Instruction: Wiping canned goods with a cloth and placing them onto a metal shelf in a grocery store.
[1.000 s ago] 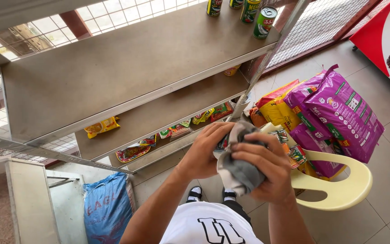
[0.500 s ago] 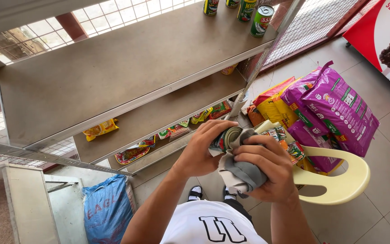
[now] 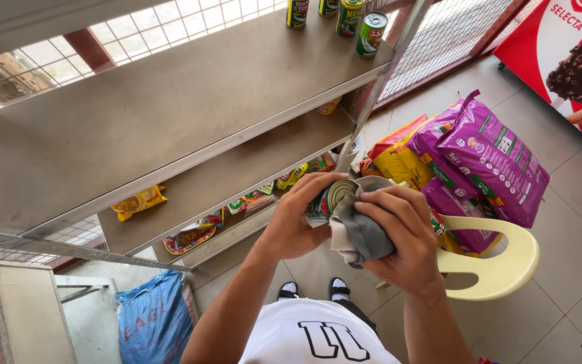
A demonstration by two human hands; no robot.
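The left hand [image 3: 294, 226] grips a small round silver-topped metal can [image 3: 335, 199] at picture centre. At its three o'clock, the right hand [image 3: 402, 236] presses a crumpled grey cloth [image 3: 362, 232] onto it. Further right, purple plastic bags [image 3: 490, 158] fill a pale yellow plastic chair [image 3: 506, 259].

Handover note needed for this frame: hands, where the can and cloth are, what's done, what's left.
Left hand: gripped round a tin can, held in front of the chest, its top tilted toward the cloth.
Right hand: holds a bunched grey cloth pressed against the can's top.
Four similar cans stand at the far right end of the top shelf; snack packets lie on the lower shelves. Purple and yellow bags sit on a pale plastic chair to the right.
Done: can in hand, cloth on it.
Left: by the look of it, finish wiping and probably shelve it with the others.
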